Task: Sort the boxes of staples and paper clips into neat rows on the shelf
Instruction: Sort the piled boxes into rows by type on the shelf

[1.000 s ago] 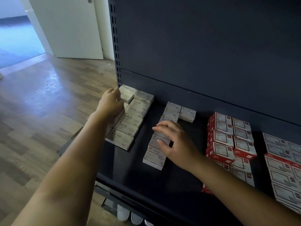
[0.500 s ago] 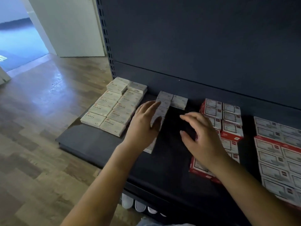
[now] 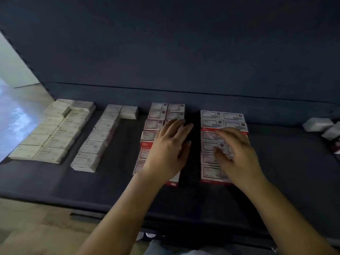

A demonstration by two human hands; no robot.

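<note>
On the shelf: a dark shelf (image 3: 114, 183) is carrying four blocks of small boxes, side by side and running from the back panel toward the front edge.
Left hand: the left hand (image 3: 166, 150) is lying flat, fingers straight and slightly spread, over the right column of the left red-and-white block (image 3: 153, 124).
Right hand: the right hand (image 3: 234, 155) is hovering or resting, fingers loosely extended and gripping nothing, over the right red-and-white block (image 3: 220, 122); whether it is touching is hard to tell through the blur.
Risk: a sideways push is likely shearing only the top boxes, skewing a column, since the boxes appear stacked and loose; a nudge toward the front could be tipping the nearest boxes off the edge.
Risk, gap: squeezing the two blocks together unevenly could be fanning out the rows at the back.
Look of the boxes: the red-and-white ones are showing pale labelled tops with red sides, two columns per block.
Other stock: the cream staples boxes (image 3: 53, 129) are sitting in two tidy columns at far left; the grey-white row (image 3: 99, 137) is standing beside them, with one extra box at the back.
Unsorted: a few loose pale boxes (image 3: 320, 126) are lying askew at far right.
</note>
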